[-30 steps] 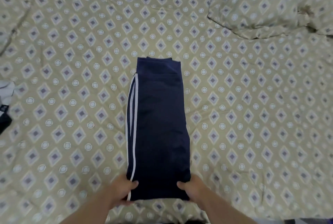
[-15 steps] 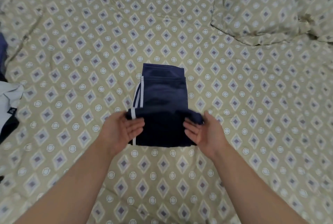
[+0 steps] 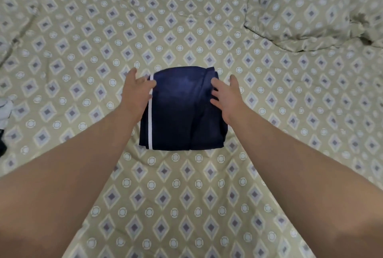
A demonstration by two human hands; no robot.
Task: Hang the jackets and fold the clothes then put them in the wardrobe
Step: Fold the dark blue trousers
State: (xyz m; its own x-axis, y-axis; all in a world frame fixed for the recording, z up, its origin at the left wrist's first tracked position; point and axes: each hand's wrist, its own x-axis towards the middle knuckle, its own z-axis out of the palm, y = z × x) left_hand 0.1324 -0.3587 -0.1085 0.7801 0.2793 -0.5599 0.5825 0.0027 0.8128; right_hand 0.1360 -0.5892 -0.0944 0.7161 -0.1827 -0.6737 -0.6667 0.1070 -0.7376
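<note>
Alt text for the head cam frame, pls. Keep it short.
A folded navy garment with a white side stripe lies on a patterned olive bedspread. The person's left hand and right hand rest flat-fingered on its left and right edges. A matching pillow sits at upper right.

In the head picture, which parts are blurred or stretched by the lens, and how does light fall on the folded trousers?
Head view: folded navy trousers sharp, with a pale sheen near the far edge; head view: left hand and right hand slightly soft; head view: forearms stretched large and blurry at the bottom edge; head view: light even, shadows faint on the bedspread.
</note>
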